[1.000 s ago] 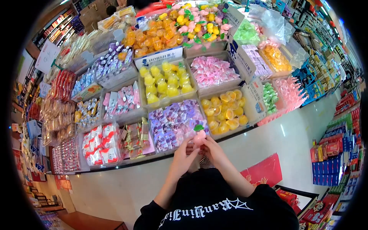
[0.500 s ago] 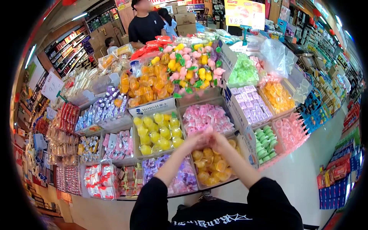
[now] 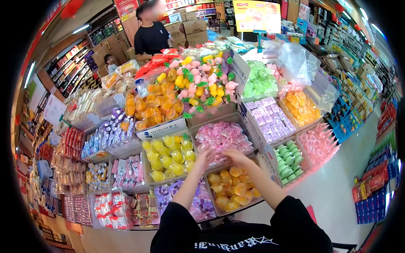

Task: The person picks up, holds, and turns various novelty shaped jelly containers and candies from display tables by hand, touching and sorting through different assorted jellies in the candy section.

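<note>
Both hands reach over the bin of pink wrapped candies [image 3: 223, 134], at its near edge. My left hand [image 3: 204, 158] is at the bin's front left corner, fingers stretched out, with nothing visible in it. My right hand [image 3: 236, 157] lies at the front right, fingers extended towards the left over the candies. A gap separates the two hands. Just below them is a bin of orange jelly cups [image 3: 232, 189]. Left of my left hand stands a bin of yellow round jellies [image 3: 169, 158].
Purple wrapped candies [image 3: 185, 200] fill the front bin on the left. Green sweets [image 3: 288, 162] and pink cups [image 3: 317, 143] lie to the right. A cardboard divider [image 3: 257, 130] rises beside the pink candies. A person in a dark shirt [image 3: 152, 40] stands behind the display.
My hands were together above the orange jelly cups and pink candies; now they have moved apart, the left one leftwards. The view has shifted slightly.
</note>
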Action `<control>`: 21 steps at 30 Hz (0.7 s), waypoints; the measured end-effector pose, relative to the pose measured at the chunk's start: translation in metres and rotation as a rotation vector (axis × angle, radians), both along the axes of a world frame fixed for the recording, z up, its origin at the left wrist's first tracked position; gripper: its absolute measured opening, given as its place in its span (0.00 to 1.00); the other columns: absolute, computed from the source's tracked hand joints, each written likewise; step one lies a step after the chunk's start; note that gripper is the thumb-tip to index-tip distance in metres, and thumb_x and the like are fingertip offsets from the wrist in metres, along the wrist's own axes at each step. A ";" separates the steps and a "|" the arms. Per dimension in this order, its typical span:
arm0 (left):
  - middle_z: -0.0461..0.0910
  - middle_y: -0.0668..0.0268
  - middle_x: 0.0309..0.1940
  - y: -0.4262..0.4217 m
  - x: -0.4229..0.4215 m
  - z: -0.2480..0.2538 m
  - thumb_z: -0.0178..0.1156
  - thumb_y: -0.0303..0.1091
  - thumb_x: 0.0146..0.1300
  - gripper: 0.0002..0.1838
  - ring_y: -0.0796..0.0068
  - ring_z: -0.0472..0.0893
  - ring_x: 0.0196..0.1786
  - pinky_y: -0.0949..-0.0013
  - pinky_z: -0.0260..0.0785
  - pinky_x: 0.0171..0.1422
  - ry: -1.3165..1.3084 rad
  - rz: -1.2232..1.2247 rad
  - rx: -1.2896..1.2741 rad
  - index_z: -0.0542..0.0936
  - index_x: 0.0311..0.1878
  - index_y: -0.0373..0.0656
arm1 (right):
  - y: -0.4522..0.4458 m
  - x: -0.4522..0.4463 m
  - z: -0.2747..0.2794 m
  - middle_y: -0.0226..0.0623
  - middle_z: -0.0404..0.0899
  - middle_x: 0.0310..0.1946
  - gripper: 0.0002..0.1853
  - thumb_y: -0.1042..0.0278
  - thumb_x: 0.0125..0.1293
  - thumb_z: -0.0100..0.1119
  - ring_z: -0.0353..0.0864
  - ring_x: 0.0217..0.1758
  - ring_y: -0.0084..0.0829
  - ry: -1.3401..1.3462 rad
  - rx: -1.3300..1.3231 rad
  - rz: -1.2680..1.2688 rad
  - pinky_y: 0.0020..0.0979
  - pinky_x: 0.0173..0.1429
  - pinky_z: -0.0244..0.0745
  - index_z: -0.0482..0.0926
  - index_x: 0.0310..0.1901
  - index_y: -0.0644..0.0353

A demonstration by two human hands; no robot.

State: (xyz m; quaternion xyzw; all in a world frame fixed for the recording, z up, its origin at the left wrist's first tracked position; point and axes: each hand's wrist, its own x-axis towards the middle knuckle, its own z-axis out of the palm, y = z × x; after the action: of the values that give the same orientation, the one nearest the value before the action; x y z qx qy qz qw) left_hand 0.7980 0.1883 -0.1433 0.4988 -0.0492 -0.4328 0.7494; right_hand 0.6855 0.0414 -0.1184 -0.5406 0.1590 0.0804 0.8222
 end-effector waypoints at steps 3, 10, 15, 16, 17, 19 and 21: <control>0.71 0.59 0.57 0.035 -0.037 0.007 0.50 0.42 0.65 0.27 0.65 0.70 0.59 0.64 0.60 0.63 0.011 -0.177 0.006 0.60 0.64 0.43 | 0.006 -0.060 -0.006 0.33 0.78 0.45 0.20 0.57 0.68 0.45 0.76 0.40 0.24 0.035 0.113 -0.063 0.26 0.46 0.69 0.72 0.54 0.59; 0.70 0.51 0.57 0.162 -0.108 0.018 0.47 0.44 0.66 0.25 0.60 0.71 0.59 0.60 0.61 0.64 0.216 -0.337 0.035 0.62 0.62 0.40 | 0.056 -0.243 0.018 0.36 0.77 0.44 0.19 0.56 0.68 0.44 0.75 0.41 0.25 -0.117 0.265 -0.587 0.27 0.49 0.68 0.70 0.53 0.61; 0.71 0.50 0.55 0.216 -0.136 0.019 0.48 0.41 0.65 0.22 0.60 0.73 0.56 0.61 0.66 0.58 0.229 -0.322 0.119 0.64 0.58 0.40 | 0.145 -0.342 -0.009 0.38 0.77 0.41 0.17 0.58 0.68 0.43 0.74 0.38 0.27 -0.191 0.382 -1.053 0.28 0.45 0.69 0.70 0.51 0.61; 0.72 0.53 0.54 0.220 -0.140 0.020 0.48 0.40 0.65 0.21 0.63 0.74 0.54 0.63 0.68 0.55 0.173 -0.325 0.142 0.65 0.58 0.40 | 0.164 -0.353 -0.017 0.37 0.77 0.40 0.17 0.59 0.67 0.44 0.74 0.37 0.27 -0.203 0.418 -1.124 0.28 0.43 0.68 0.70 0.50 0.61; 0.74 0.56 0.53 0.222 -0.144 0.020 0.49 0.40 0.66 0.20 0.66 0.75 0.53 0.66 0.69 0.53 0.117 -0.332 0.162 0.67 0.57 0.41 | 0.180 -0.364 -0.022 0.37 0.77 0.39 0.17 0.59 0.67 0.45 0.74 0.37 0.27 -0.217 0.453 -1.199 0.28 0.42 0.68 0.70 0.49 0.62; 0.74 0.57 0.53 0.221 -0.148 0.018 0.49 0.38 0.65 0.20 0.68 0.75 0.52 0.67 0.68 0.53 0.043 -0.425 0.184 0.67 0.57 0.41 | 0.206 -0.374 -0.025 0.37 0.76 0.38 0.17 0.59 0.67 0.44 0.73 0.36 0.27 -0.189 0.439 -1.272 0.28 0.42 0.68 0.70 0.49 0.62; 0.75 0.61 0.51 0.218 -0.157 0.024 0.51 0.34 0.64 0.19 0.73 0.76 0.50 0.72 0.67 0.53 -0.084 -0.497 0.243 0.67 0.58 0.40 | 0.229 -0.383 -0.021 0.36 0.76 0.37 0.16 0.59 0.66 0.45 0.73 0.36 0.26 -0.081 0.370 -1.316 0.27 0.41 0.68 0.72 0.47 0.61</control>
State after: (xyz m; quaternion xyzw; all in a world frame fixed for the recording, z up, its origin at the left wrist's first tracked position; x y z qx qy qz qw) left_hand 0.6407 0.4066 -0.1194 0.5750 -0.1488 -0.5851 0.5522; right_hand 0.3029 0.2704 -0.1396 -0.1847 0.4073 -0.4305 0.7840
